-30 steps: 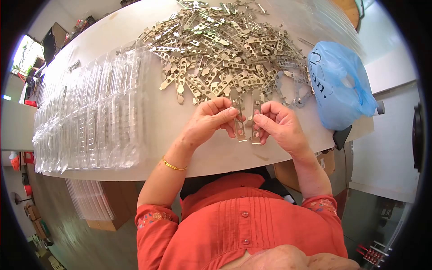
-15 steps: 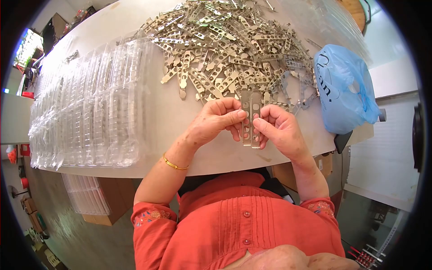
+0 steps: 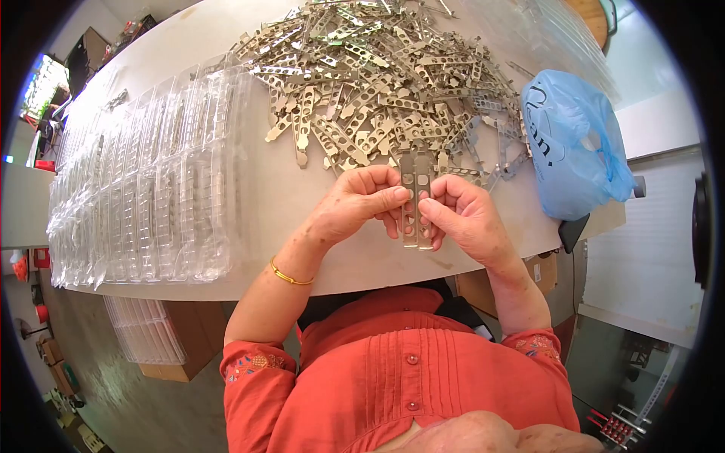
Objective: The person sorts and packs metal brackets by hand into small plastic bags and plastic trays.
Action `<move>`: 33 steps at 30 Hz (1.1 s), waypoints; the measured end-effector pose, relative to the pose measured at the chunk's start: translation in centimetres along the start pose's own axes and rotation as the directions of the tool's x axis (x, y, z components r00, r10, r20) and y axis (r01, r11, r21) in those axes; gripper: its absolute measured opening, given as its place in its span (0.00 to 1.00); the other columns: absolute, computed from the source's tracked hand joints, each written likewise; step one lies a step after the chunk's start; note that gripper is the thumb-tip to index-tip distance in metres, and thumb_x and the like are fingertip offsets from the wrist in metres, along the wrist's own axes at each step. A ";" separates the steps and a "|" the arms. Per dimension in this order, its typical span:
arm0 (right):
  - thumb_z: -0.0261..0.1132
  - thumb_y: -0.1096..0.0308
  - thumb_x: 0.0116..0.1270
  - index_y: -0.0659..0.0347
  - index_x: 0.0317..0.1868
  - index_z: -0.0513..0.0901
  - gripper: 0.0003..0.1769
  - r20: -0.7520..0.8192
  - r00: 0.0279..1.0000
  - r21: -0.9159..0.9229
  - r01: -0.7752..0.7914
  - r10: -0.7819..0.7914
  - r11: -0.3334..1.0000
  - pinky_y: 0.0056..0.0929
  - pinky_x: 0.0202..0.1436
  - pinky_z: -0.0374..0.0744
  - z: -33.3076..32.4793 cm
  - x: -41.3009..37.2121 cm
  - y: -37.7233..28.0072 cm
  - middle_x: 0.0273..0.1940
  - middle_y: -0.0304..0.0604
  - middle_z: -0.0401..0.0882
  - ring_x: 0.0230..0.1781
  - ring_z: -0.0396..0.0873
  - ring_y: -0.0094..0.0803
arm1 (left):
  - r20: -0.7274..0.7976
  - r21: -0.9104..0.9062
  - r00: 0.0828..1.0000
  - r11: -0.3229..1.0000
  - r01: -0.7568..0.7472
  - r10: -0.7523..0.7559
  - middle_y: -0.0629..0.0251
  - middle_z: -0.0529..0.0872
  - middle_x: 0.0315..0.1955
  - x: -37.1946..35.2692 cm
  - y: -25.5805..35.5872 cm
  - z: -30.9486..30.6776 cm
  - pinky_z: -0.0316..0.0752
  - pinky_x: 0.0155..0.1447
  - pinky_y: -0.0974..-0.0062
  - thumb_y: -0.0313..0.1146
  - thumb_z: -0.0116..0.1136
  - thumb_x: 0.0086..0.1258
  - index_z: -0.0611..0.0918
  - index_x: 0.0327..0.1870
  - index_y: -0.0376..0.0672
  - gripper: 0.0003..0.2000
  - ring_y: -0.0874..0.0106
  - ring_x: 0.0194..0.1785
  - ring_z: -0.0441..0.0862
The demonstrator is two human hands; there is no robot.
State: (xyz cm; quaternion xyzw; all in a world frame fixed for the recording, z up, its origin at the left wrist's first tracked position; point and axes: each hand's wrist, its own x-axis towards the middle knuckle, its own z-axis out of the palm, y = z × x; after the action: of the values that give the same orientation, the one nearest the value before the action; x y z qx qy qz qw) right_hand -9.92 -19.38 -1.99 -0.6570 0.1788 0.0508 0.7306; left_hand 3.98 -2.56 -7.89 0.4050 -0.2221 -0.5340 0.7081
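Note:
My left hand (image 3: 353, 205) pinches a flat metal bracket (image 3: 408, 180) with a row of round holes, thumb on its face. A second, matching bracket (image 3: 424, 181) is between the thumb and fingers of my right hand (image 3: 470, 219). Both strips stand side by side, long edges close together, near the front of the table. Their lower ends show small bent lips. Just beyond my fingers lies a big heap of similar perforated brackets (image 3: 377, 98), tangled in all directions.
Stacked clear plastic trays (image 3: 151, 181) cover the left of the white table (image 3: 264, 257). On the right sit a blue plastic bag (image 3: 578, 143) and a dark phone-like object (image 3: 574, 232). Clear plastic sheets (image 3: 544, 38) lie at the far right. Cardboard boxes (image 3: 200, 340) stand below the table.
Both hands keep the same pinch on the two brackets. The whole view has shifted slightly, so hands, brackets and heap appear a little further left.

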 end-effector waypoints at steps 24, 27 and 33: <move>0.63 0.68 0.76 0.63 0.44 0.77 0.07 0.012 1.000 0.018 -0.015 0.015 1.000 0.20 0.28 0.82 0.1 -0.2 -0.3 0.32 0.36 0.80 0.28 0.80 0.18 | 0.023 -0.013 1.000 1.000 0.018 -0.018 0.63 0.87 0.33 -0.2 0.2 -0.1 0.84 0.33 0.76 0.34 0.61 0.77 0.80 0.42 0.38 0.08 0.73 0.33 0.88; 0.63 0.68 0.76 0.63 0.44 0.77 0.07 0.014 1.000 0.014 -0.009 0.009 1.000 0.20 0.28 0.82 0.0 -0.2 -0.3 0.32 0.36 0.80 0.28 0.80 0.18 | 0.021 -0.013 1.000 1.000 0.021 -0.020 0.63 0.87 0.33 -0.1 0.3 0.0 0.84 0.33 0.76 0.34 0.62 0.77 0.80 0.42 0.38 0.08 0.72 0.33 0.88; 0.63 0.68 0.76 0.63 0.44 0.77 0.07 0.012 1.000 0.002 -0.014 0.014 1.000 0.20 0.28 0.83 0.1 -0.2 -0.2 0.32 0.36 0.81 0.27 0.80 0.18 | -0.002 -0.009 1.000 1.000 0.003 -0.003 0.62 0.86 0.31 -0.1 0.2 0.1 0.83 0.30 0.76 0.32 0.60 0.77 0.80 0.42 0.36 0.08 0.68 0.31 0.89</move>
State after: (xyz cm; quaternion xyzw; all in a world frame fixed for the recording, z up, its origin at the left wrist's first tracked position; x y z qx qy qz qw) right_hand -10.06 -19.31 -1.71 -0.6548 0.1792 0.0596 0.7319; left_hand 3.96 -2.52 -7.69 0.4027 -0.2182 -0.5357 0.7094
